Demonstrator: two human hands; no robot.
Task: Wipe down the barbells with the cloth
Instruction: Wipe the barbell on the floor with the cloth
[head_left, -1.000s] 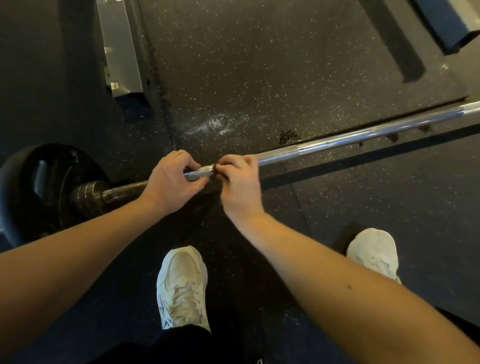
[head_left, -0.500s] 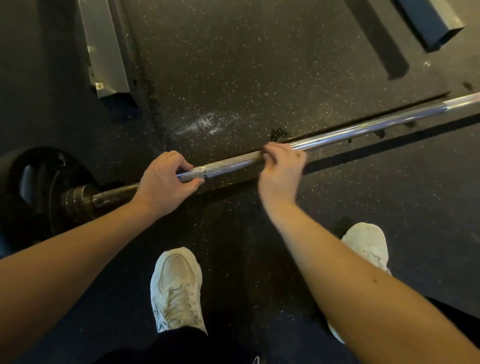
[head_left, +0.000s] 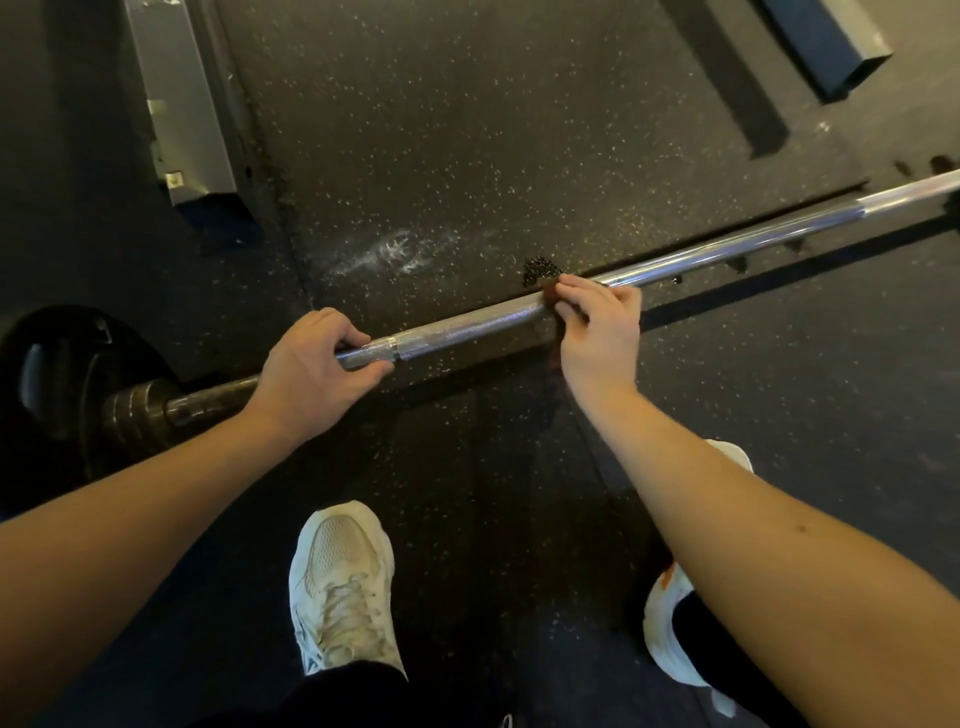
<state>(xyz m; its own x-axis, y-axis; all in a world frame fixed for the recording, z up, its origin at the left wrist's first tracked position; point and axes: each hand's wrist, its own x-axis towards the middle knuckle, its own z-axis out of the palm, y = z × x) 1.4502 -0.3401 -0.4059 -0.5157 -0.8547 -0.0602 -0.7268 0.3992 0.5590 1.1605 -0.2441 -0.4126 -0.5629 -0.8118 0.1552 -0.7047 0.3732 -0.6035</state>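
1. Head view. Barbell (head_left: 467, 322) lies on the speckled rubber floor (head_left: 467, 130). It runs from the weight plate (head_left: 62, 374) at lower left up to the right edge.
2. Left hand (head_left: 311, 376): fingers curled over the knurled shaft, thumb beneath, closed round the bar near the plate end.
3. Right hand (head_left: 597, 327): further right on the shaft, apart from the left hand. Fingers bent over the bar, pinching a small dark brown cloth (head_left: 549, 288) against the metal. Cloth mostly hidden.
4. Two white shoes (head_left: 340, 587) on the near side of the bar. Chalk smear (head_left: 395, 249) beyond it. Grey metal rack foot (head_left: 176, 104) upper left.
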